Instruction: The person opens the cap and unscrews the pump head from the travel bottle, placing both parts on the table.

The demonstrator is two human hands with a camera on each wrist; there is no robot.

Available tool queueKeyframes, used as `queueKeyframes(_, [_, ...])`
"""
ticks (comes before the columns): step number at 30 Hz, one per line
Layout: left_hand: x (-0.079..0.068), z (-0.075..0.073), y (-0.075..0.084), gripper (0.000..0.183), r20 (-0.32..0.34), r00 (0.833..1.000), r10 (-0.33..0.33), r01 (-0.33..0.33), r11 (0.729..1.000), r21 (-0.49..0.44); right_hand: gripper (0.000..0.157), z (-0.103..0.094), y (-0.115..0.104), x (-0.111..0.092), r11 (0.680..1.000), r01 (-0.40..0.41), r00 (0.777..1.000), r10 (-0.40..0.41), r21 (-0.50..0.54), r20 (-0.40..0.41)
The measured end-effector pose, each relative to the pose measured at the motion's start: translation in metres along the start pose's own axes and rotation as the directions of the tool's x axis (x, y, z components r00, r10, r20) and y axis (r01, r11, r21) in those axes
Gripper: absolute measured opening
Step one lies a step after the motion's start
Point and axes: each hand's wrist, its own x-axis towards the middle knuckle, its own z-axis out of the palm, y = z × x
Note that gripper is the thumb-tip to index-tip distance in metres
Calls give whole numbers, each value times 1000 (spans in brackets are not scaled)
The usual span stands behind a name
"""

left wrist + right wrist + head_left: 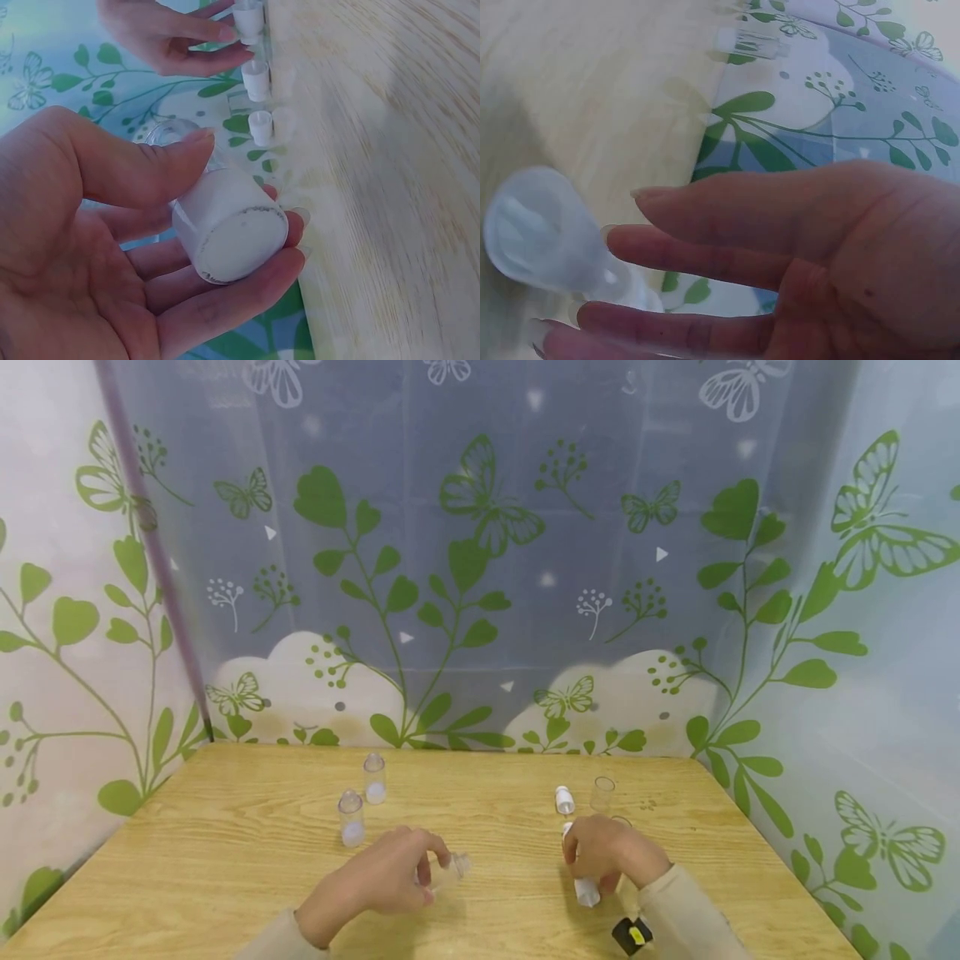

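My left hand (382,872) holds a small clear bottle (448,870) tipped on its side, its neck to the right. In the left wrist view, the thumb and fingers wrap the bottle (229,225), its whitish base facing the camera. My right hand (607,847) reaches down over white funnel-like pieces on the table. One such white piece (587,892) is just below the fingers; another (565,800) stands farther back. In the right wrist view, the fingers are extended with a gap under the thumb, close to a white piece (536,232); contact cannot be told.
Two similar clear bottles, a rear one (375,779) and a nearer one (351,818), stand on the left of the wooden table (262,877). A clear cylindrical cover (602,795) is at the back right. A black-and-yellow object (632,935) lies by the right sleeve.
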Motion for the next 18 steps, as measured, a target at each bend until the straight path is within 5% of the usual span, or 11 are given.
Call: queueKeyframes(18, [-32,-21,-33,38,-67,997,-30,26,998,-63,7,-19,4,-9,999,27,1000,-27,21,6])
